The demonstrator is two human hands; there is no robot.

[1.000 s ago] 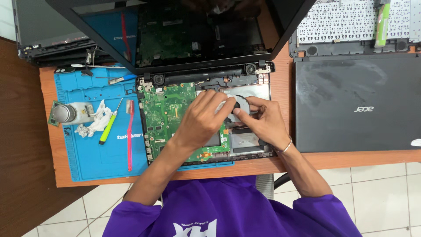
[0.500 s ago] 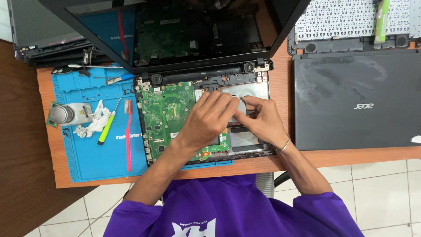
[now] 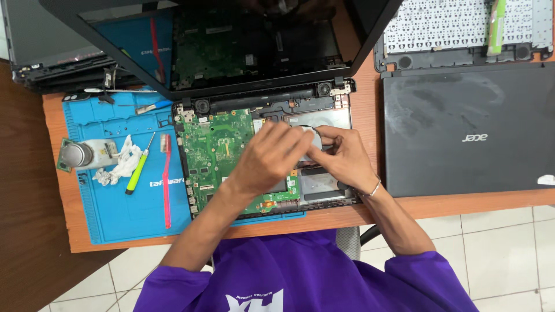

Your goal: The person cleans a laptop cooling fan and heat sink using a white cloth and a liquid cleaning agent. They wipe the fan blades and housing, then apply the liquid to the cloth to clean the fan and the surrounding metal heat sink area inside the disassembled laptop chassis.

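An opened laptop base (image 3: 341, 115) lies on the wooden table with its green motherboard (image 3: 214, 150) exposed. Its dark screen (image 3: 231, 46) leans back behind it. My left hand (image 3: 272, 157) reaches over the board from the left. My right hand (image 3: 342, 159) comes in from the right. Both sets of fingertips meet on a round grey cooling fan (image 3: 311, 137) near the hinge side, and they cover most of it. A thin bracelet sits on my right wrist.
A blue work mat (image 3: 115, 214) at the left carries a yellow-green screwdriver (image 3: 139, 169), a red toothbrush (image 3: 166, 179), a crumpled white tissue (image 3: 118, 164) and a small metal cylinder (image 3: 77, 155). A closed black laptop (image 3: 462, 138) lies at the right, with a loose keyboard panel (image 3: 457, 23) behind it.
My hands have drawn closer together over the fan and now hide more of it. The tools on the mat have not moved.
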